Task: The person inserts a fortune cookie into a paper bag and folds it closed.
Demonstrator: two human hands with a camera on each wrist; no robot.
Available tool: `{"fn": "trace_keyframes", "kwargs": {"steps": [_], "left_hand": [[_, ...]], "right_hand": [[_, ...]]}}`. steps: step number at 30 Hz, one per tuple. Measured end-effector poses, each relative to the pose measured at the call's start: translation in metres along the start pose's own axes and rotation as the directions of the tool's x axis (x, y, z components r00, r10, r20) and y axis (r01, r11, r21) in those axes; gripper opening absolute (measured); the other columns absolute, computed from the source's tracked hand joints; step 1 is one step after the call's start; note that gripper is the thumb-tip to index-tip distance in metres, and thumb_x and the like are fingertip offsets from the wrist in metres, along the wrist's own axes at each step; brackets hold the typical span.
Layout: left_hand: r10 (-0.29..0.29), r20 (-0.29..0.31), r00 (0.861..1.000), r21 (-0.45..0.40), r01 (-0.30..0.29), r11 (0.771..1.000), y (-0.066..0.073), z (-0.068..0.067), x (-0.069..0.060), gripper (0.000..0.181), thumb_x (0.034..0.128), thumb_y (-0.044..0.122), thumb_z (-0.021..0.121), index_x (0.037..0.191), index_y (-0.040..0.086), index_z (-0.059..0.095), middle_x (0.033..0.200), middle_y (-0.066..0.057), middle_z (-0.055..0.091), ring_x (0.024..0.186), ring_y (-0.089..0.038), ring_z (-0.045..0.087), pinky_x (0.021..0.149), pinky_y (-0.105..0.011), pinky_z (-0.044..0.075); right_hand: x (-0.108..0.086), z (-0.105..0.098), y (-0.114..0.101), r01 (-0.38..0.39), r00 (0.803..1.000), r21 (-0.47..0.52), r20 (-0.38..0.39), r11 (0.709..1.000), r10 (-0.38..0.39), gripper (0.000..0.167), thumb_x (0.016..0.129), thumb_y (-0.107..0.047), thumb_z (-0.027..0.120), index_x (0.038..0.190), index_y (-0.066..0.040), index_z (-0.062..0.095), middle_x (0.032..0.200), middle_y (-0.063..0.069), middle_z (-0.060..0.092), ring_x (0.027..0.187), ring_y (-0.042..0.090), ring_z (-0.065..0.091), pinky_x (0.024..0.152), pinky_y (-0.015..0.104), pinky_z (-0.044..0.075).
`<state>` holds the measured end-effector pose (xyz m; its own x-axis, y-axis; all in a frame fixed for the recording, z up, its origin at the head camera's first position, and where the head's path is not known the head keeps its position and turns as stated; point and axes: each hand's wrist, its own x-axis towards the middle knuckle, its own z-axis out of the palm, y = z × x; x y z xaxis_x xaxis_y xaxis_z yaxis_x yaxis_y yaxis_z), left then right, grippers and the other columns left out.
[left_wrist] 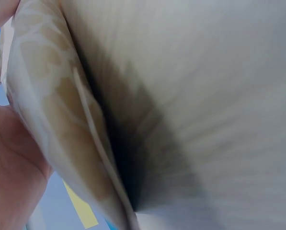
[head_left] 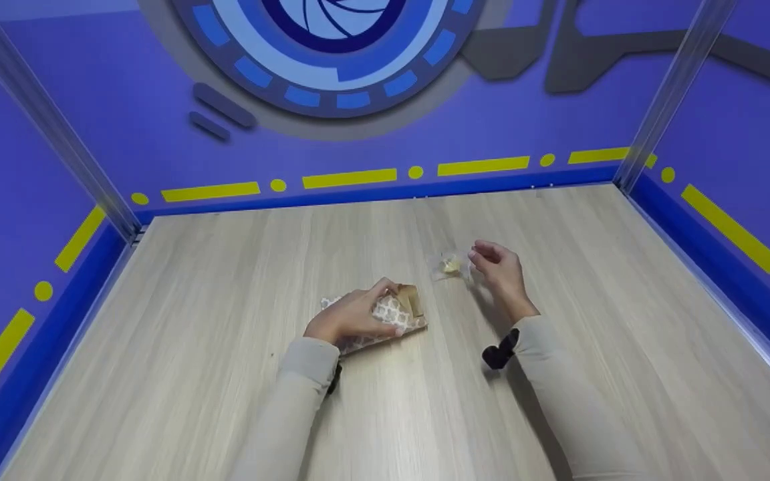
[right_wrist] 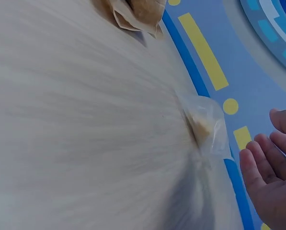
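Observation:
A patterned paper bag [head_left: 393, 311], white with a tan lattice print, lies on the table with its brown mouth toward the right. My left hand [head_left: 357, 312] grips it, thumb on the near side and fingers over the far side. In the left wrist view the bag's printed side [left_wrist: 61, 105] bulges beside the palm. Up and to the right lies a small clear plastic packet [head_left: 450, 266] with something pale yellow inside. Just right of that packet my right hand [head_left: 500, 272] hovers with loosely bent fingers, apart from it. The right wrist view shows a gap between packet [right_wrist: 207, 127] and fingertips.
The wood-grain table [head_left: 224, 287] is bounded by a blue back wall [head_left: 91, 107] with yellow marks, and by side walls at left and right. Metal posts stand at the back corners. A dark wrist device [head_left: 502, 350] sits at the right cuff.

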<state>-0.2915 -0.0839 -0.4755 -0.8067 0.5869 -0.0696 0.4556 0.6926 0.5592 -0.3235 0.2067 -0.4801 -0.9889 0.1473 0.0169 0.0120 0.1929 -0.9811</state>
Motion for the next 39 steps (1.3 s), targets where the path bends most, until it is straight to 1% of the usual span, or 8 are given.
{"fn": "trace_keyframes", "kwargs": {"steps": [5,12,16,19,25,32,34,39], "left_hand": [[0.000,-0.005,1.000,0.001,0.000,1.000,0.000,0.001,0.000,0.068,0.0770,0.049,0.075,0.132,0.025,0.041,0.107,-0.009,0.065,0.086,-0.019,0.057,0.081,-0.039,0.049],[-0.013,-0.003,1.000,0.006,0.013,1.000,0.000,0.000,0.000,0.069,0.0769,0.049,0.075,0.132,0.027,0.041,0.104,-0.006,0.065,0.082,-0.018,0.055,0.078,-0.037,0.048],[-0.017,0.000,1.000,0.010,0.017,1.000,0.000,0.000,-0.001,0.068,0.0772,0.048,0.075,0.132,0.027,0.041,0.100,-0.005,0.065,0.079,-0.018,0.054,0.075,-0.035,0.047],[-0.019,0.001,1.000,0.004,0.019,1.000,0.000,0.000,-0.001,0.068,0.0769,0.048,0.075,0.132,0.028,0.041,0.097,-0.004,0.064,0.077,-0.017,0.054,0.073,-0.033,0.046],[-0.023,0.004,1.000,-0.014,0.023,1.000,0.000,0.000,-0.001,0.068,0.0768,0.049,0.074,0.132,0.028,0.041,0.093,-0.004,0.063,0.075,-0.017,0.053,0.070,-0.033,0.045],[-0.017,0.009,1.000,-0.016,0.017,1.000,-0.001,0.001,0.002,0.070,0.0757,0.051,0.075,0.132,0.027,0.042,0.118,-0.009,0.062,0.091,-0.020,0.057,0.085,-0.040,0.048],[-0.018,0.007,1.000,-0.019,0.018,1.000,-0.002,0.001,0.002,0.070,0.0753,0.052,0.075,0.132,0.028,0.042,0.119,-0.010,0.062,0.093,-0.021,0.058,0.086,-0.042,0.049],[-0.017,0.002,1.000,-0.023,0.017,1.000,-0.003,0.000,0.001,0.071,0.0745,0.055,0.075,0.132,0.028,0.042,0.115,-0.010,0.063,0.091,-0.022,0.058,0.084,-0.041,0.049]], "right_hand": [[0.002,0.001,0.003,-0.065,0.997,0.047,-0.045,0.997,0.068,0.044,0.095,-0.013,0.059,0.134,0.006,0.050,0.128,0.021,0.055,0.097,0.010,0.058,0.079,0.017,0.052],[0.003,0.004,0.008,-0.137,0.989,0.086,-0.048,0.987,0.141,0.047,0.096,-0.013,0.057,0.137,0.006,0.045,0.124,0.019,0.055,0.103,0.022,0.060,0.081,0.020,0.052],[0.004,0.006,0.011,-0.144,0.987,0.093,-0.062,0.985,0.150,0.048,0.094,-0.011,0.058,0.136,0.008,0.046,0.120,0.017,0.055,0.089,0.009,0.059,0.073,0.013,0.050],[0.005,0.007,0.013,-0.146,0.986,0.096,-0.066,0.985,0.153,0.048,0.094,-0.010,0.058,0.135,0.010,0.045,0.120,0.019,0.056,0.086,0.005,0.058,0.072,0.011,0.049],[0.007,0.007,0.017,-0.161,0.986,0.061,-0.042,0.985,0.164,0.049,0.094,-0.011,0.057,0.135,0.012,0.044,0.125,0.025,0.055,0.094,0.012,0.061,0.082,0.017,0.050],[0.005,0.007,0.016,-0.239,0.971,0.027,0.022,0.971,0.239,0.052,0.097,-0.017,0.054,0.142,0.005,0.040,0.138,0.022,0.048,0.113,0.023,0.053,0.096,0.027,0.044],[0.005,0.009,0.016,-0.237,0.971,0.020,0.024,0.971,0.237,0.052,0.096,-0.017,0.054,0.142,0.004,0.040,0.138,0.021,0.048,0.112,0.021,0.053,0.095,0.026,0.044],[0.005,0.012,0.013,-0.239,0.971,0.005,-0.008,0.971,0.239,0.052,0.096,-0.015,0.055,0.142,0.003,0.041,0.132,0.018,0.053,0.099,0.011,0.056,0.080,0.016,0.046]]}}
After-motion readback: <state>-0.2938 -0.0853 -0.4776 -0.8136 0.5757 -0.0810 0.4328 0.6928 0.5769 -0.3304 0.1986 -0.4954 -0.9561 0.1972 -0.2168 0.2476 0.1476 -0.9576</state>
